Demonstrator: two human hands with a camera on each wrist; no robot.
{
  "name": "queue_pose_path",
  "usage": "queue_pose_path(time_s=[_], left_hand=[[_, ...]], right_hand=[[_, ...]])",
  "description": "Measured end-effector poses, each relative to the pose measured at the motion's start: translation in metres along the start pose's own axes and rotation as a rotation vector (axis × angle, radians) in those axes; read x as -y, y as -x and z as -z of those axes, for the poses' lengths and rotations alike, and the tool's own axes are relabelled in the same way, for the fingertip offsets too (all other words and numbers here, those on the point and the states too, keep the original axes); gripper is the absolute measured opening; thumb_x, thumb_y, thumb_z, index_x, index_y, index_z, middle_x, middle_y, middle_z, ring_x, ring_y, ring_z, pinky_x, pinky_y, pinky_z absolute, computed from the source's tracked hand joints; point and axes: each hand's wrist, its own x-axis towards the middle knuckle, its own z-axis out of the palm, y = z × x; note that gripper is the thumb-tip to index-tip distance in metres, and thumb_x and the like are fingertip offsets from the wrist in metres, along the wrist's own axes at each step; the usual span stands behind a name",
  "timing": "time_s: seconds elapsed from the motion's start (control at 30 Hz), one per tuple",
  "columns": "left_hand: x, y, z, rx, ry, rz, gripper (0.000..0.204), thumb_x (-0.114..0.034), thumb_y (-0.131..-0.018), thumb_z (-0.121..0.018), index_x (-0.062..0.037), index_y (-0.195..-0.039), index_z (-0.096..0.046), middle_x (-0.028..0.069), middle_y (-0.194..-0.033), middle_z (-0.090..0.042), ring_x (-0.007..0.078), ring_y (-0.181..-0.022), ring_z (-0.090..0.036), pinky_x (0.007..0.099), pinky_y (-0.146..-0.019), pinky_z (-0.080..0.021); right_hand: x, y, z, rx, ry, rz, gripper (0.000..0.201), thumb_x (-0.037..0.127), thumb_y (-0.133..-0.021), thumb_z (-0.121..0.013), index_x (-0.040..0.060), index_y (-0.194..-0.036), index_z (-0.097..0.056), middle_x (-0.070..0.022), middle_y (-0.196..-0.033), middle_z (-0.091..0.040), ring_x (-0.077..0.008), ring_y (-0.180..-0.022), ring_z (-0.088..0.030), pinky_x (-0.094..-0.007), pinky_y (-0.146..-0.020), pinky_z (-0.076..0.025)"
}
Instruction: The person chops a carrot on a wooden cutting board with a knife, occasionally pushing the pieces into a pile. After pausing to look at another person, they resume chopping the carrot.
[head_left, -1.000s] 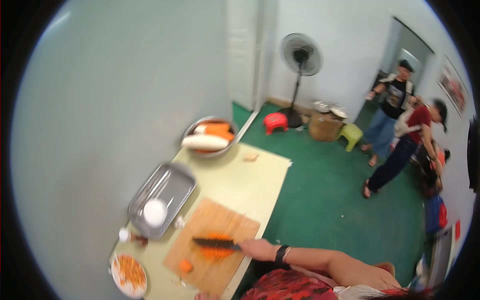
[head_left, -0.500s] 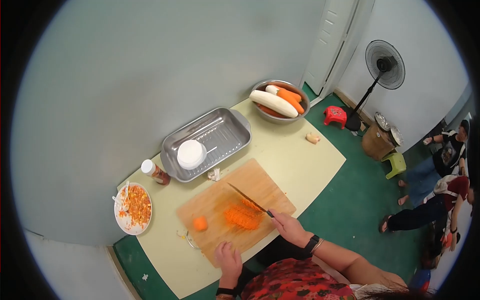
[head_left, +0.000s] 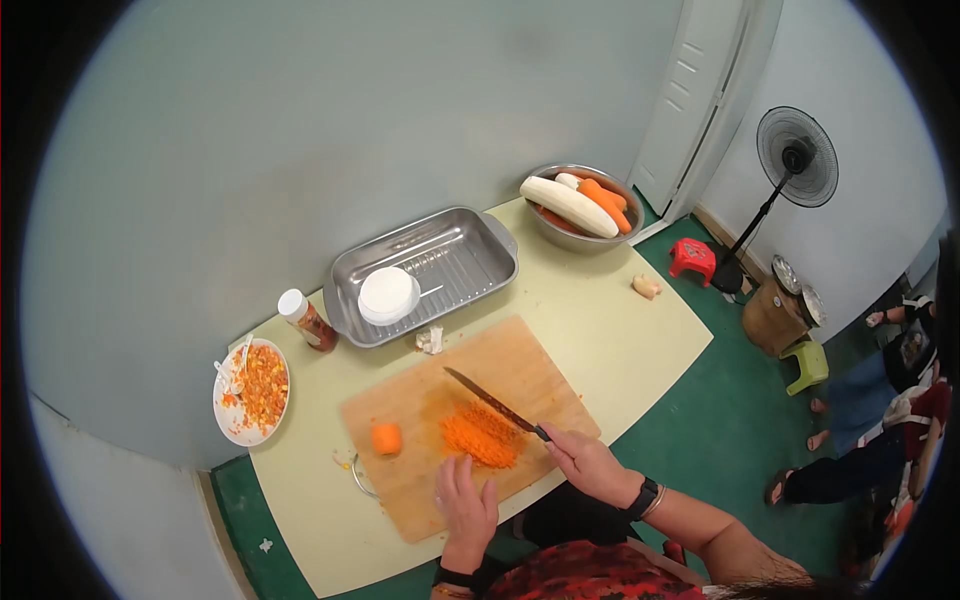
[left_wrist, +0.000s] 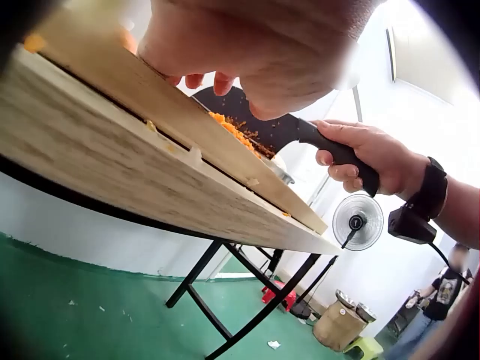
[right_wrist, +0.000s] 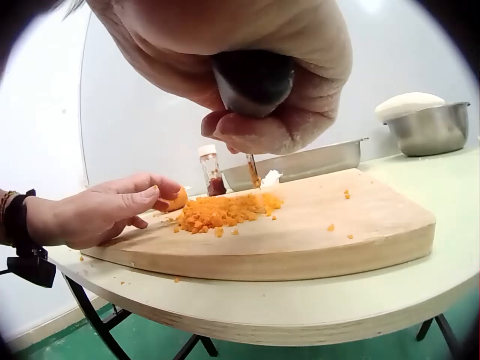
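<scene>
Plate: far left on the table, holding diced orange-and-yellow scraps and a utensil; well apart from the cutting.
Bottle: upright, just beside the steel tray; a white bowl sits inside the tray.
Carrot stub: lies on the left part of the chopping board; judged firm and prone to roll, best pinned by its flat cut face.
Left hand: fingers loosely extended, tips resting on the board at the near edge of the pile; it holds nothing.
Chopped carrot: a loose heap at mid-board, between the two hands; judged light, moist and crumbly, so it scatters readily; better gathered by cupped fingers or swept with the blade than pinched.
Knife: blade slanting across the far side of the heap, bits clinging to it; stiff and sharp, taken only by the black handle.
Right hand: fingers wrapped fully round the knife handle; a firm closed hold.
Metal bowl: far right corner, holding whole carrots and a white radish.
</scene>
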Motion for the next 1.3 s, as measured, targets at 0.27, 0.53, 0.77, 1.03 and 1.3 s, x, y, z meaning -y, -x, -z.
queue_pose_path(time_s=[0.27,0.53,0.77,1.03,1.3], left_hand=[[-0.003,-0.001,-0.020,-0.135,-0.189,-0.033,0.057,-0.028,-0.092,-0.064,0.0012,-0.137,-0.046,0.0253,-0.141,-0.043,0.0446,-0.129,-0.042,0.0559,-0.103,-0.034],[-0.002,-0.001,-0.030,-0.199,-0.308,-0.035,0.057,-0.030,-0.091,-0.065,0.0014,-0.136,-0.047,0.0244,-0.137,-0.048,0.0426,-0.127,-0.045,0.0532,-0.104,-0.038],[0.001,-0.004,-0.037,-0.224,-0.294,-0.035,0.056,-0.030,-0.091,-0.066,0.0018,-0.134,-0.048,0.0246,-0.132,-0.050,0.0421,-0.124,-0.047,0.0525,-0.102,-0.039],[0.000,-0.004,-0.038,-0.302,-0.280,-0.029,0.051,-0.027,-0.091,-0.065,0.0023,-0.130,-0.049,0.0231,-0.130,-0.052,0.0400,-0.121,-0.049,0.0500,-0.099,-0.041],[-0.001,-0.003,-0.036,-0.282,-0.215,0.032,0.043,-0.022,-0.091,-0.063,0.0021,-0.125,-0.052,0.0222,-0.126,-0.053,0.0395,-0.121,-0.050,0.0501,-0.098,-0.041]], right_hand=[[-0.015,-0.001,-0.004,0.033,-0.135,0.118,0.039,0.015,-0.102,-0.052,-0.0025,-0.137,-0.051,-0.0246,-0.100,-0.066,-0.0381,-0.093,-0.066,-0.0408,-0.083,-0.052],[-0.031,0.004,-0.022,-0.081,-0.177,0.279,0.040,0.013,-0.099,-0.054,-0.0022,-0.135,-0.051,-0.0280,-0.099,-0.066,-0.0420,-0.089,-0.065,-0.0447,-0.077,-0.052],[-0.024,-0.004,-0.023,-0.099,-0.045,0.265,0.039,0.017,-0.098,-0.055,0.0027,-0.134,-0.055,-0.0258,-0.084,-0.067,-0.0430,-0.073,-0.065,-0.0493,-0.065,-0.052],[-0.021,-0.007,-0.025,-0.065,0.007,0.258,0.039,0.016,-0.098,-0.053,0.0033,-0.135,-0.053,-0.0277,-0.083,-0.065,-0.0429,-0.074,-0.065,-0.0487,-0.065,-0.052],[-0.016,0.004,-0.027,-0.041,0.062,0.270,0.041,0.014,-0.098,-0.053,0.0000,-0.136,-0.052,-0.0271,-0.082,-0.065,-0.0423,-0.073,-0.065,-0.0483,-0.065,-0.051]])
